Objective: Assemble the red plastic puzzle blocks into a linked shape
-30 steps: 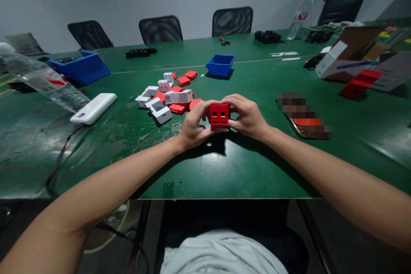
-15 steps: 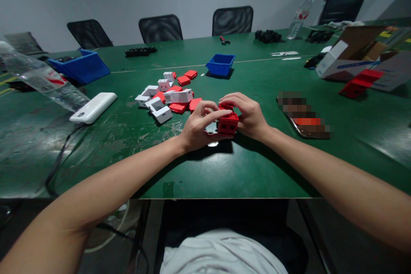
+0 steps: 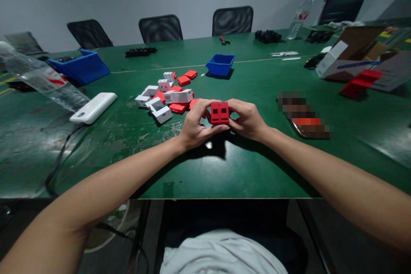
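Note:
Between my two hands, just above the table, is a red plastic block [image 3: 220, 114] with two square holes in the face toward me. A seam runs down its middle, as if two parts sit side by side. My left hand [image 3: 196, 125] grips it from the left, its thumb along the underside. From the right, my right hand [image 3: 246, 119] closes on it, with its fingers partly hidden behind the block. Left of my hands lies a pile of white plastic pieces [image 3: 162, 114] and red plastic pieces [image 3: 178, 108].
On the green table [image 3: 199, 175], a small blue bin [image 3: 221, 65] stands beyond my hands. A white power bank [image 3: 93, 108] and a tilted water bottle [image 3: 45, 79] are at left. Rightward are a blurred-out phone [image 3: 303, 120], a red bracket [image 3: 361, 84] and an open carton [image 3: 340, 62].
The block was tipped over and shifted right with my left fingers over its top; now its two-holed face is turned upright toward me again. The things on the table have not moved.

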The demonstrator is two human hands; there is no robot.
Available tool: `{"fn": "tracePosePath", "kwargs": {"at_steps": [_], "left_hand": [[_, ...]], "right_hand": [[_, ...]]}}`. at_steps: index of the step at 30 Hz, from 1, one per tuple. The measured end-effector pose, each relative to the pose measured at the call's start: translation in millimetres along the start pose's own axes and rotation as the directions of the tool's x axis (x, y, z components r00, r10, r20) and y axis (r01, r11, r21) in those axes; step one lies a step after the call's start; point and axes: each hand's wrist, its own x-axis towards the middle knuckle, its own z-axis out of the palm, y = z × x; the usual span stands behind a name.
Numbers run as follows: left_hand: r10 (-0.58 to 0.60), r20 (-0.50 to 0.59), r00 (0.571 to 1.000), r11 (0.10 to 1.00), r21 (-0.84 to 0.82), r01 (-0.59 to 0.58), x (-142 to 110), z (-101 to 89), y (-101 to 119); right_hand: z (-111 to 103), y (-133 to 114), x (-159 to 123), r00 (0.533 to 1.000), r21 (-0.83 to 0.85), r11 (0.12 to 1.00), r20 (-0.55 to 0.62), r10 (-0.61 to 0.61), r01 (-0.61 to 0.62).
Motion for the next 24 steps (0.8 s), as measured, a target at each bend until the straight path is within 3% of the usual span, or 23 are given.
{"fn": "tracePosePath", "kwargs": {"at_steps": [9,20,24], "left_hand": [[-0.247,0.016,0.969,0.961,-0.128,0.247,-1.6,0.7,-4.6],[-0.157,0.045,0.987,0.987,0.026,0.156,-1.2,1.2,-2.8],[-0.199,0.038,0.979,0.980,0.029,0.198,-1.4,0.9,-4.5]], "right_hand": [[-2.9,-8.0,1.8,0.978,0.094,0.976,0.087,0.188,-0.196],[1.9,-7.3,3.1,0.950,0.309,0.899,0.142,0.280,-0.311],[5.3,-4.3,4.1,0.913,0.413,0.814,0.191,0.362,-0.409]]}}
